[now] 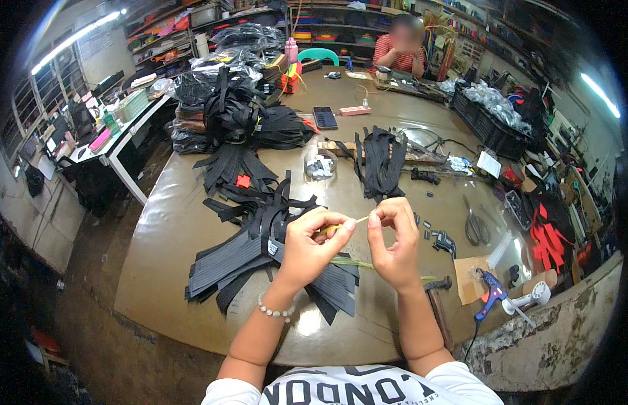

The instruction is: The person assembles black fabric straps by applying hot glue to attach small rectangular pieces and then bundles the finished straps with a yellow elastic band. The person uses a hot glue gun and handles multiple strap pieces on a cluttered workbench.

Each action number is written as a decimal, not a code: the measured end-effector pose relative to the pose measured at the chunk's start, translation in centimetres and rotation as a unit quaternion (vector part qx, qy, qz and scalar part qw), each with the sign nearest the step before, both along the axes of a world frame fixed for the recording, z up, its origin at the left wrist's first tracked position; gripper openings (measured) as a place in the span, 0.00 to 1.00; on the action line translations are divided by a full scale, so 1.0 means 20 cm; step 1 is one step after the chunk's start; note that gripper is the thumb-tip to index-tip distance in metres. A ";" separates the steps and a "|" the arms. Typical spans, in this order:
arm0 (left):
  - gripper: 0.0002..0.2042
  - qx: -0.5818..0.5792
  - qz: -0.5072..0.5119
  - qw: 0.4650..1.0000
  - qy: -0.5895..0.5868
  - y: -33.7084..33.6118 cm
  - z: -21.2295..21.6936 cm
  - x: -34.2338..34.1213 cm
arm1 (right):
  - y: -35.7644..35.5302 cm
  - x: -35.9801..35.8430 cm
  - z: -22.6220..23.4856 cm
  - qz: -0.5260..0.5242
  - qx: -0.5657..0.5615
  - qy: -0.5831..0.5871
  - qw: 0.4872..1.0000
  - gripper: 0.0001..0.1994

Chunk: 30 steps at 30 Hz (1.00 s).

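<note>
Both hands are raised over the near middle of the table, with a thin yellowish strip [333,229] between them. Finger and thumb of my left hand [314,244] are closed on the strip, part of which lies curled inside the fingers. The fingertips of my right hand [393,246] pinch its other end. Below the hands, more yellow-green strips [352,262] lie across the tabletop. A bundle of black webbing straps [229,260] fans out beneath and left of my left hand. Another black strap bundle [383,162] lies just beyond my right hand.
Right of my hands are scissors [476,226], small black buckles [443,243], a hammer [438,283] and a blue glue gun [490,294]. Farther off stand a clear tub of white pieces [320,165], a phone [324,117] and a black crate [486,125]. A person in red stripes [401,57] sits opposite.
</note>
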<state>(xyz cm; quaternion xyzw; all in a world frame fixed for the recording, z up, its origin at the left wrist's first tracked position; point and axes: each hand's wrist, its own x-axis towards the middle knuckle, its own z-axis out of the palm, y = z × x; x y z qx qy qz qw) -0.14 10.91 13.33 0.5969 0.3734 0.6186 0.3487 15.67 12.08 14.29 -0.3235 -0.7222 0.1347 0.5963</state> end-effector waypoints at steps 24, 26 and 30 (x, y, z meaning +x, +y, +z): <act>0.07 0.041 -0.025 0.999 0.017 0.02 0.01 -0.05 | -0.03 -0.04 0.00 -0.008 -0.023 -0.077 0.997 0.05; 0.07 0.065 0.004 0.993 0.093 0.00 0.02 -0.06 | -0.04 -0.03 0.02 0.014 -0.051 -0.072 0.996 0.04; 0.08 0.173 0.047 0.960 0.217 0.00 0.05 -0.09 | -0.04 -0.01 0.04 0.028 -0.074 -0.074 0.994 0.03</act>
